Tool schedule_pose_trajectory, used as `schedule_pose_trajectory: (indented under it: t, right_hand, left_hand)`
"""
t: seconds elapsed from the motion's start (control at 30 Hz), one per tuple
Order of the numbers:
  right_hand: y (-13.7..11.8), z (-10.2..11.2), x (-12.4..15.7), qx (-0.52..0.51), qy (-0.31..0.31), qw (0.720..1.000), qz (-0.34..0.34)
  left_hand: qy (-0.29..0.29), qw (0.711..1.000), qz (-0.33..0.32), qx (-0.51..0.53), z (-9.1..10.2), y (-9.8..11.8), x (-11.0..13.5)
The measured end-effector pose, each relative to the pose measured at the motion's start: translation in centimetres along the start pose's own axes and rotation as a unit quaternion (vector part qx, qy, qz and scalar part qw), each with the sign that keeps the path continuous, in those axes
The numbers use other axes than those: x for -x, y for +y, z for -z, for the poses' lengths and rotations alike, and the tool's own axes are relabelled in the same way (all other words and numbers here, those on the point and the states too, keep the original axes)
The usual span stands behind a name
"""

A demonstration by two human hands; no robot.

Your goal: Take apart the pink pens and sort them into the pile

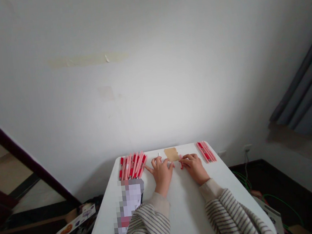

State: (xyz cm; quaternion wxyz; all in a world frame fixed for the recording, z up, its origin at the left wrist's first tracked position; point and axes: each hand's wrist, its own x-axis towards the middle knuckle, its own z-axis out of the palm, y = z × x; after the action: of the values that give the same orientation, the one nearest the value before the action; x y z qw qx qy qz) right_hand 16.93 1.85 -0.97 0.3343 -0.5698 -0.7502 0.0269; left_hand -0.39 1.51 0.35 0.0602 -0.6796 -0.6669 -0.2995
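Note:
On the white table [185, 210], my left hand [162, 174] rests palm down with its fingers spread, the thumb bent inward beside a tiny red spot. I cannot make out anything held in it. My right hand [194, 168] has its fingertips together at a small pink-and-red piece [181, 162], which is mostly covered. Just beyond the hands lies a tan square [171, 154]. Left of my left hand is a fanned pile of pink-and-red pens [131, 166]. Several similar pens [206, 152] lie in a row at the back right corner.
A phone-like device [129, 209] with a blurred screen lies at the table's left, next to my left sleeve. The wall [164, 93] stands behind the table. Green cables [244, 180] are on the floor at right, and a grey curtain [306, 93] hangs there.

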Motion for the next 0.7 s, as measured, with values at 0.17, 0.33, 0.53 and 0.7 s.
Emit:
schedule_pose_trajectory:
  t: [0.17, 0.33, 0.53, 0.7]
  right_hand:
    - [0.0, 0.0, 0.0, -0.003, -0.006, 1.000, 0.001]
    - [0.3, -0.2, -0.1, -0.008, -0.009, 1.000, 0.001]
    - [0.9, -0.3, -0.2, -0.016, 0.008, 1.000, -0.010]
    - [1.4, -0.3, -0.2, -0.011, 0.030, 0.999, -0.014]
  left_hand:
    - [-0.008, 1.000, 0.004, 0.011, 0.3, 0.1, -0.1]
    - [0.004, 1.000, 0.007, 0.011, 0.3, 0.1, -0.1]
    - [0.013, 1.000, 0.008, -0.008, 0.5, -0.2, -0.1]
    - [0.019, 0.998, 0.045, -0.041, 1.0, -0.4, -0.1]
